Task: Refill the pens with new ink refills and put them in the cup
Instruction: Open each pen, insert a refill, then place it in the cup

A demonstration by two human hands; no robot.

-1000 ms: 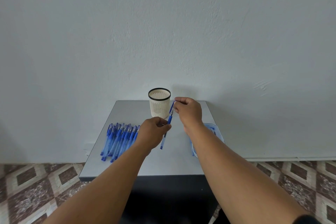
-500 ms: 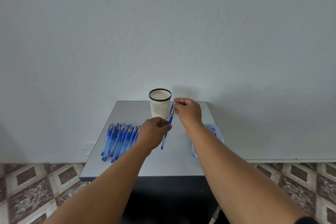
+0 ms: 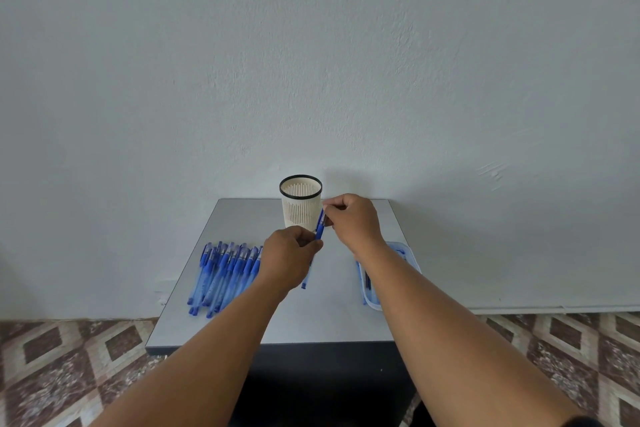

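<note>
Barely anything shifts: we still pinch the blue pen (image 3: 319,226) at both ends, left hand (image 3: 289,260) low, right hand (image 3: 353,218) at its top. It hangs tilted just beside the cup (image 3: 300,203), above the table (image 3: 332,308).

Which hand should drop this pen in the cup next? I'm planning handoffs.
Probably the right hand: it pinches the pen at its top, beside the cup. The left hand grips lower.

Soft, even, dimmish daylight, cool grey cast. Faint cup (image 3: 300,202) shadow thrown right onto wall (image 3: 311,62), so light from left. No glare on tabletop (image 3: 325,315). Sharp centre, slight softness and wide-angle stretch at frame edges; forearms enlarged at bottom. No motion blur.
</note>
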